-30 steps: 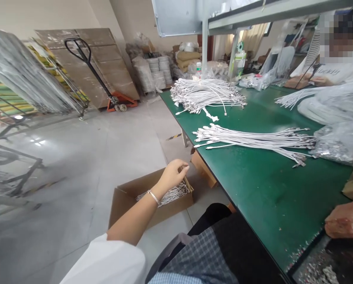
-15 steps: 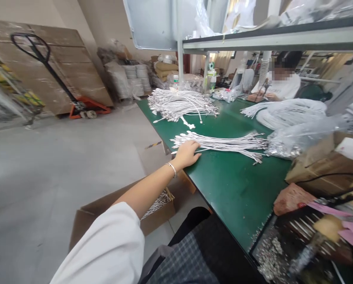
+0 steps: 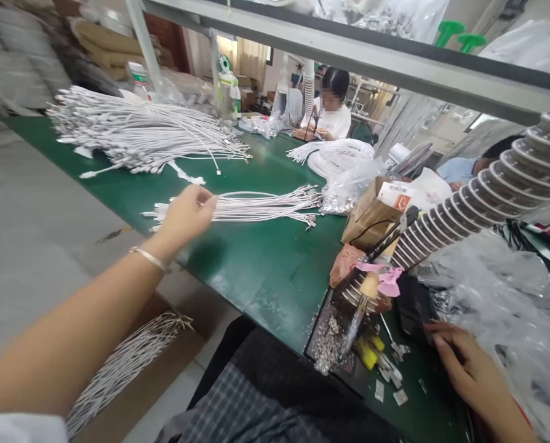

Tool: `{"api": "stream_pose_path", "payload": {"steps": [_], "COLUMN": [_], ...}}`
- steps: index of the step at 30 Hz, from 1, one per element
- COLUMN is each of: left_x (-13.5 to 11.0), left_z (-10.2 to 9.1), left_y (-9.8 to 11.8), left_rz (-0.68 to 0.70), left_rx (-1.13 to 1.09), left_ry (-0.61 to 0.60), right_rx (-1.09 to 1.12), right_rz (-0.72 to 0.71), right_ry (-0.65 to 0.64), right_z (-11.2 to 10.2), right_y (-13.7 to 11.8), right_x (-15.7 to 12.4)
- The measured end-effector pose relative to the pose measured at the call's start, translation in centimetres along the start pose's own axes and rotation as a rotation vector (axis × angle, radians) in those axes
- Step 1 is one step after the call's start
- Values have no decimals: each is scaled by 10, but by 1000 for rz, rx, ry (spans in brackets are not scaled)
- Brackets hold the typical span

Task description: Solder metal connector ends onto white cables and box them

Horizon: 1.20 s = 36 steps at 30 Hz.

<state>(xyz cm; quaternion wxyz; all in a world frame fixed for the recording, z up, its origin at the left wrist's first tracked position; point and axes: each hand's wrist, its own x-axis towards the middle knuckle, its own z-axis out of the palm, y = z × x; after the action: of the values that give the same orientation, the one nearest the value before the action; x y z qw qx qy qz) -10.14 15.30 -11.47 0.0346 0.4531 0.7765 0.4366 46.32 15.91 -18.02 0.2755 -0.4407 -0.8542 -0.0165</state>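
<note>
Row of white cables (image 3: 261, 209) lay on green table (image 3: 266, 277), left of clear parts bag (image 3: 351, 184), long axis running toward it. Left hand (image 3: 189, 212), the nearer of 2, was over the row's end away from the bag; cables extended rightward from it. Thumb and fingers curled; could not tell whether they pinched a cable. Right hand (image 3: 466, 360): right of the bag and closer in, fingers bent at black object (image 3: 413, 307), grip unclear. Larger cable pile (image 3: 141, 132): left of the bag.
</note>
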Motion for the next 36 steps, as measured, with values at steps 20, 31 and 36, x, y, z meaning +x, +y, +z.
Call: {"api": "stream_pose_path", "payload": {"steps": [20, 31, 36], "left_x": [-83, -90, -103], "left_z": [-41, 3, -11], "left_y": [49, 52, 59], "left_rz": [-169, -415, -359], "left_rx": [-1191, -1233, -1244], "left_ry": [-140, -235, -313], "right_rx": [4, 91, 97], "right_rz": [125, 102, 132], "right_ry": [-68, -174, -193], "right_z": [2, -7, -3], "right_y": [17, 1, -1], "right_x": [-9, -9, -4]}}
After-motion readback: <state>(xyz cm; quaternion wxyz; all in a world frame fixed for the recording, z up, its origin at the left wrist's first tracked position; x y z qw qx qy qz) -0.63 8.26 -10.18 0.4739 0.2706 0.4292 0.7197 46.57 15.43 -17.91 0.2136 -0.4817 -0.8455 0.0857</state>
